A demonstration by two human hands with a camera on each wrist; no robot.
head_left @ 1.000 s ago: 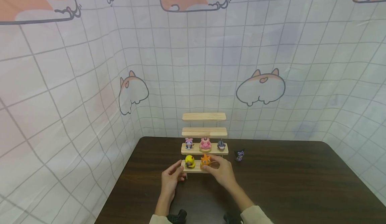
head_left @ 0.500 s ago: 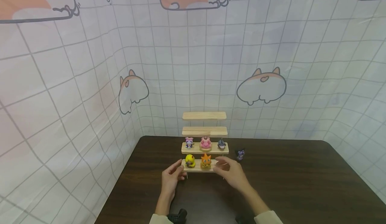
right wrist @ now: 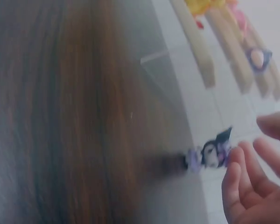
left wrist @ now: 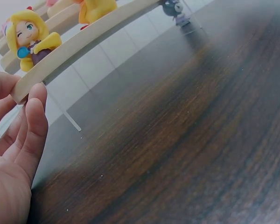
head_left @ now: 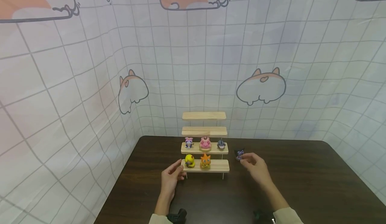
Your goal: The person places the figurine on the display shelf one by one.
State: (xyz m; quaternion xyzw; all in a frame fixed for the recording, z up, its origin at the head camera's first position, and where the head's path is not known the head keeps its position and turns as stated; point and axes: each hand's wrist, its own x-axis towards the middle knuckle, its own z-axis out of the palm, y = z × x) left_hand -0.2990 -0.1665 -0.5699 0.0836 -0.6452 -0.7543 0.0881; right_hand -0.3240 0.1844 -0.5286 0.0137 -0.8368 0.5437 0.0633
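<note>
My left hand (head_left: 169, 181) grips the left end of the lowest board of a tiered wooden display stand (head_left: 220, 165), thumb above and fingers below. On that board sit a yellow-haired figurine (left wrist: 31, 35) at the left and an orange spiky-headed figurine (head_left: 205, 162) in the middle. My right hand (head_left: 258, 171) is at a small black-and-purple figurine (right wrist: 210, 155) standing on the table, right of the stand. In the right wrist view its fingertips are at the figurine's head, with the thumb held apart; whether they touch it I cannot tell.
The second board holds a purple-and-pink figurine (head_left: 189, 143), a pink figurine (head_left: 205, 144) and a grey-blue figurine (head_left: 221, 145). Two bare boards rise behind. Thin legs hold the stand on the dark wooden table (head_left: 301, 183). A grid-patterned cloth (head_left: 205, 66) hangs behind.
My right hand has let go of the orange figurine and moved right to the black-and-purple figurine. My left hand keeps its hold on the stand.
</note>
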